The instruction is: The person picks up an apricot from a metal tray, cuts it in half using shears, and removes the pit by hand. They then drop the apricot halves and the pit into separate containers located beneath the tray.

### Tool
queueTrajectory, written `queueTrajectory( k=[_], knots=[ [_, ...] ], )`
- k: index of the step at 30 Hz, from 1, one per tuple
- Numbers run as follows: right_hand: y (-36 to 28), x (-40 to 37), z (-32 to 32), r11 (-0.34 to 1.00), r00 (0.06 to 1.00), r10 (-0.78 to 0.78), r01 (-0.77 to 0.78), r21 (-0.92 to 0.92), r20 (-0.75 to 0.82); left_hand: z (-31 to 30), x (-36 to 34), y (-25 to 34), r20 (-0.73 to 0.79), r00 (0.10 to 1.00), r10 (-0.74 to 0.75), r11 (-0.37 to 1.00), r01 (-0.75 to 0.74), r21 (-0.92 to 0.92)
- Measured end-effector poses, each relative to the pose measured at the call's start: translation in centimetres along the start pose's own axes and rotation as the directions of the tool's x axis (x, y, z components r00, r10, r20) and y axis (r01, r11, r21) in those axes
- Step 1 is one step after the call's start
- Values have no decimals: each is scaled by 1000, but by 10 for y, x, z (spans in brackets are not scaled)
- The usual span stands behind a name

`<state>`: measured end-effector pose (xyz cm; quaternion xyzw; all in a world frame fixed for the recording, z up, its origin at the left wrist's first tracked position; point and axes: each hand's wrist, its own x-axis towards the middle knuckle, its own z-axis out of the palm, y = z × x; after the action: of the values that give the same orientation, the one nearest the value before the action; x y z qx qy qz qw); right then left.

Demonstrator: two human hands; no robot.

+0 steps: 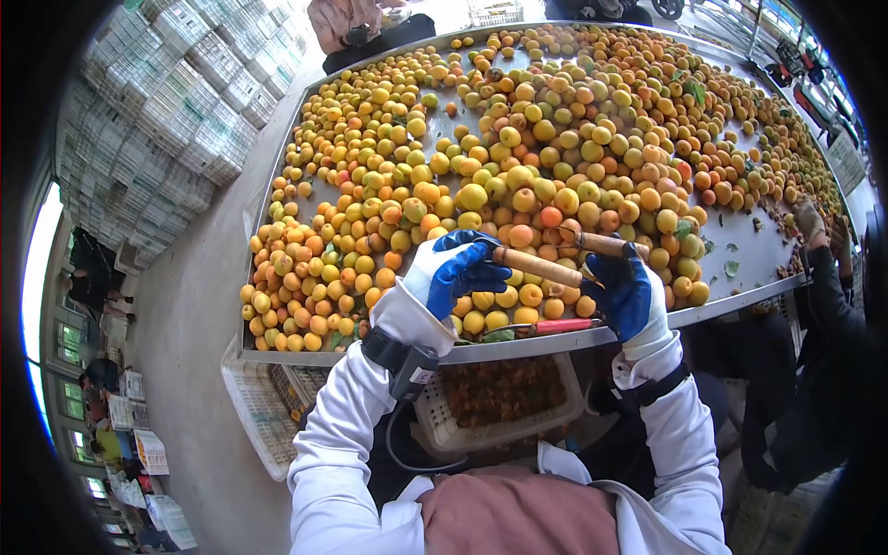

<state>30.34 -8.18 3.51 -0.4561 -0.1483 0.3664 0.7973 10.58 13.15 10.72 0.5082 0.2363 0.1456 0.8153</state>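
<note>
My left hand (453, 270), in a blue-coated white glove, is closed on one end of a light wooden handle (538, 265) that slants across toward my right hand. My right hand (622, 294), gloved the same way, grips a second wooden handle (612, 245) near its right end. Thin metal shows at that handle's left end; the working ends are mostly hidden. The two handles cross close together over a metal-topped table (754, 242) loaded with yellow-orange apricots (474, 196). Just under my hands, a red-handled tool (564, 326) lies by the table's front edge.
Below the table edge stands a white crate (569, 407) of dark brownish pieces, with another white crate (264, 407) to its left. A co-worker's hand (810, 222) reaches in at right; another person (356, 28) is at the far side. Stacked crates (166, 111) rise at left.
</note>
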Motion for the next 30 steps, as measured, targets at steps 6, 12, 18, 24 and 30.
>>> queueTrajectory(
  k=[6, 12, 18, 24, 30],
  knots=[
    [4, -9, 8, 835, 935, 354, -300, 460, -33, 4, -18, -2, -56, 998, -29, 988, 20, -154],
    [-29, -52, 54, 969, 933, 247, -246, -37, 261, 38, -38, -3, -56, 998, -10, 976, -3, -220],
    [-35, -64, 39, 980, 988, -66, 91, -178, 139, 95, -54, 8, 116, 993, -30, 999, 25, 47],
    [-100, -123, -34, 937, 971, -238, 234, 258, -13, 110, -60, -25, 112, 987, 111, 959, -136, 249],
    [-121, -195, -120, 880, 875, -400, 450, 152, -273, 57, -51, -109, 54, 802, 595, 403, -356, 843]
  ],
)
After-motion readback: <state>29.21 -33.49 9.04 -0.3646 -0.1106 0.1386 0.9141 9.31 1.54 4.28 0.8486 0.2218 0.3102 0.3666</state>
